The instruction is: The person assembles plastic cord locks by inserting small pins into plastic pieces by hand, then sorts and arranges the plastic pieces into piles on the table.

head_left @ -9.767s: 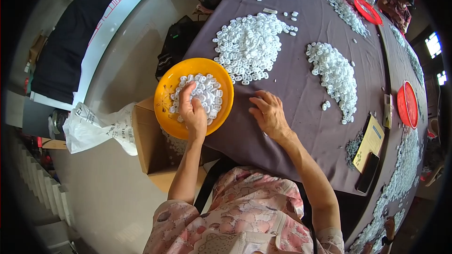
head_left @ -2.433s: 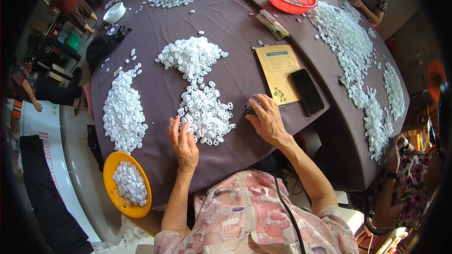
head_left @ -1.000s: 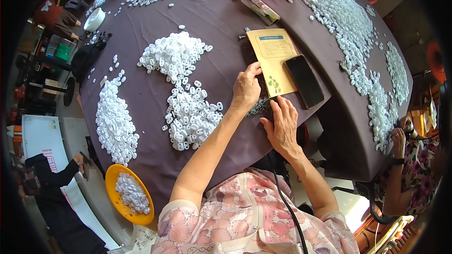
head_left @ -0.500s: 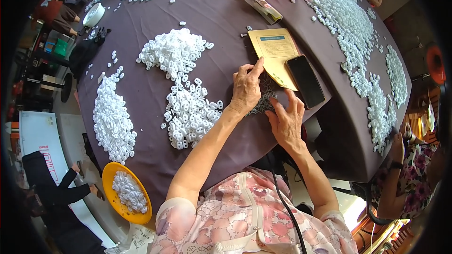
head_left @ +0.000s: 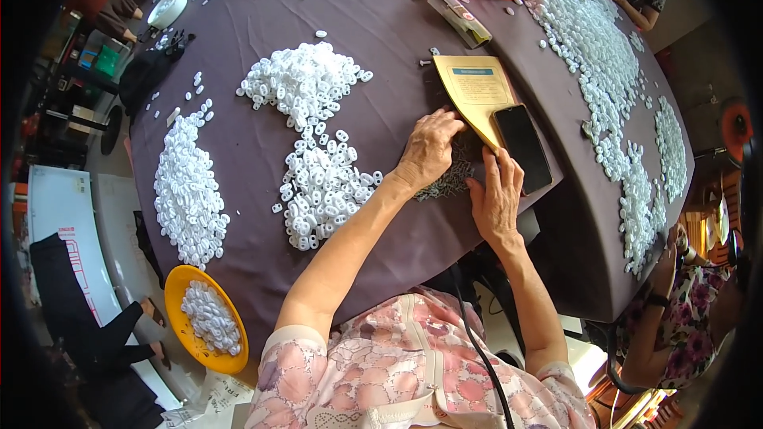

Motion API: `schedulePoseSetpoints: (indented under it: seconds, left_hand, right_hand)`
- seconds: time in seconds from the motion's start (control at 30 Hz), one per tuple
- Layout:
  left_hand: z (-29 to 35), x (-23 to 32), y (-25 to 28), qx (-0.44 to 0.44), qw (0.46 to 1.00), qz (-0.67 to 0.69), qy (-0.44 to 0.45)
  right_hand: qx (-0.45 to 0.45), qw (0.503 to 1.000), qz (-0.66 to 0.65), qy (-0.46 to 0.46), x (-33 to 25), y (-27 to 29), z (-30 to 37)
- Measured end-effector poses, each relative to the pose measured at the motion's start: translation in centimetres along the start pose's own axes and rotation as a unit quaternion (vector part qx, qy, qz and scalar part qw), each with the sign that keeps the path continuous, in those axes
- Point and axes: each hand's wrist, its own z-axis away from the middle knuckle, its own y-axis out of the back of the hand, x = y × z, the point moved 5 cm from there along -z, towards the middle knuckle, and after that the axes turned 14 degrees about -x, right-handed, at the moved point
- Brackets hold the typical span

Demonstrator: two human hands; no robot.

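Hands meet over small dark screws (head_left: 445,183) near the table's (head_left: 381,0) front edge: left hand (head_left: 429,151) cupped, hiding its grasp; right hand (head_left: 497,199) flat, fingers spread.

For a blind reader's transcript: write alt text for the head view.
Seen from above, a person's left hand and right hand rest on a small heap of dark metal bits on a purple-brown tablecloth, beside a yellow booklet and a black phone. Piles of white plastic rings cover the cloth; an orange bowl holds more.
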Motion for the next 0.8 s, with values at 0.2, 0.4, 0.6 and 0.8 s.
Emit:
schedulePoseSetpoints:
  seconds: [0.2,0.4,0.6,0.8]
  left_hand:
    - [-0.7,1.1,-0.5,-0.05,0.997,-0.048,-0.031]
    - [1.2,2.4,-0.5,-0.101,0.99,-0.021,-0.099]
    - [2.1,2.3,1.1,-0.092,0.994,0.003,-0.061]
    - [-0.2,3.0,-1.3,-0.143,0.985,-0.077,-0.063]
  right_hand:
    - [0.008,1.0,-0.028,0.004,0.1,-0.4,0.2]
    - [0.006,0.999,-0.044,0.017,0.2,-0.4,0.3]
    - [0.016,0.998,-0.068,0.008,0.9,-0.4,0.2]
    - [0.031,0.995,-0.098,0.008,1.0,-0.2,0.4]
